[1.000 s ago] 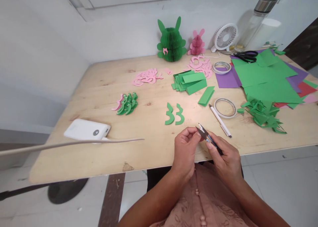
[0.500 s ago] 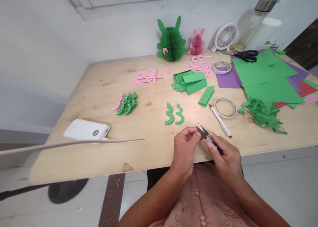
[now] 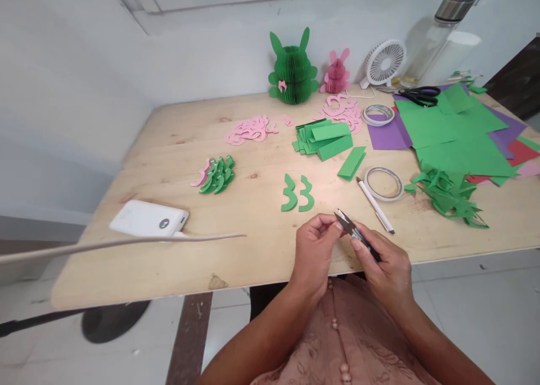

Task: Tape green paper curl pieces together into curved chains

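My right hand is closed around a pair of black thread snips, blades pointing up and left. The blade tips are at the fingers of my left hand. Thumb and fingertips of that hand are pinched together; whatever they hold is too small or hidden to make out. Just beyond on the table lie two wavy green paper cutouts, side by side. A white pen rests to the right, near a folded green paper strip and a roll of tape.
Green paper scraps and coloured sheets with black scissors cover the right side. Behind are folded green strips, pink cutouts and a green paper figure. A white power bank and stacked green pieces lie left.
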Motion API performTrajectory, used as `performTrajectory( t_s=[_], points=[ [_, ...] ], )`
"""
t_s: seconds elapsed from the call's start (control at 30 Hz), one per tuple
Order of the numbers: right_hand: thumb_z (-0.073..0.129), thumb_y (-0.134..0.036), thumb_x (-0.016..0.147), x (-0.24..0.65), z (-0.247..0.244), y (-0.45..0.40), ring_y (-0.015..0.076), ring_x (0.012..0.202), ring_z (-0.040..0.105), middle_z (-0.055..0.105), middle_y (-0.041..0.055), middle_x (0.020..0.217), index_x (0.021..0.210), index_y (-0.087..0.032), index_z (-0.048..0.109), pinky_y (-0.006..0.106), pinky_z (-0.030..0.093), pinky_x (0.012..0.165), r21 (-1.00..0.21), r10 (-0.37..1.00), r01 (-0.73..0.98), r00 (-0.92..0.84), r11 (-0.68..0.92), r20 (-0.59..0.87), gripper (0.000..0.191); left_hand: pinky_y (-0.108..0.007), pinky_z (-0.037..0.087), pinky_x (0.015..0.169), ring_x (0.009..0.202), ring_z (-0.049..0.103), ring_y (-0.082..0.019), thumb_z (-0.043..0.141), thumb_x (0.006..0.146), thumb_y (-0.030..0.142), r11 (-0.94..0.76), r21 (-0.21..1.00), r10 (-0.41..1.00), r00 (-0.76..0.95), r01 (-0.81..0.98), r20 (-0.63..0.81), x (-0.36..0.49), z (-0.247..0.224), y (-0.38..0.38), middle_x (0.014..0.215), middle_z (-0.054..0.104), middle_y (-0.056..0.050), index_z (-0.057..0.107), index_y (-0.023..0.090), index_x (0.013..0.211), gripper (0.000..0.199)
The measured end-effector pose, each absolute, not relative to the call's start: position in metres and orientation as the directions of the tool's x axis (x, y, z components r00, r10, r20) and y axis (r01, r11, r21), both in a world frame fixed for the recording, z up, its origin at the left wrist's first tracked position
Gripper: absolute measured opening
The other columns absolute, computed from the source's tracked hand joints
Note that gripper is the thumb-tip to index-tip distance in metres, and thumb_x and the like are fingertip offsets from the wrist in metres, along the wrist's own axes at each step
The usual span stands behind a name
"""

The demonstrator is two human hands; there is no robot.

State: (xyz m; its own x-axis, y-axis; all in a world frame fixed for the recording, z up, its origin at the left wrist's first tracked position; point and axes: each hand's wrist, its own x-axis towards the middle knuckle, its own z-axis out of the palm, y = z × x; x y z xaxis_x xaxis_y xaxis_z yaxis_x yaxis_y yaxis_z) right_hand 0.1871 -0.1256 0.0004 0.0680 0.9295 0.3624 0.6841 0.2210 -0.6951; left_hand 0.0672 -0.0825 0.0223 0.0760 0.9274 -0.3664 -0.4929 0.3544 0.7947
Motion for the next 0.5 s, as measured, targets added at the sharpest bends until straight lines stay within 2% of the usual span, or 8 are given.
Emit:
performTrajectory(
  t_s=[0.5],
  points=[
    [0.054,-0.028,0.089,0.1886,-0.0018,-0.1239,0.02,0.094,0.068,0.071,0.0069,0.105,0.113,-0.018,0.066,0.029,0.055,0.08,-0.69,0.932,0.693,0.073,0.209,0.356,0.029,-0.024,0.046,0.074,0.064,0.056,-0.01,0.07,0.067,0.02,0.355,0.811,0.929,0.079,-0.465,-0.361,0.0657,0.021,-0.0795,0.066,0.065,0.0,0.065,0.014,0.065,0.009]
  ],
)
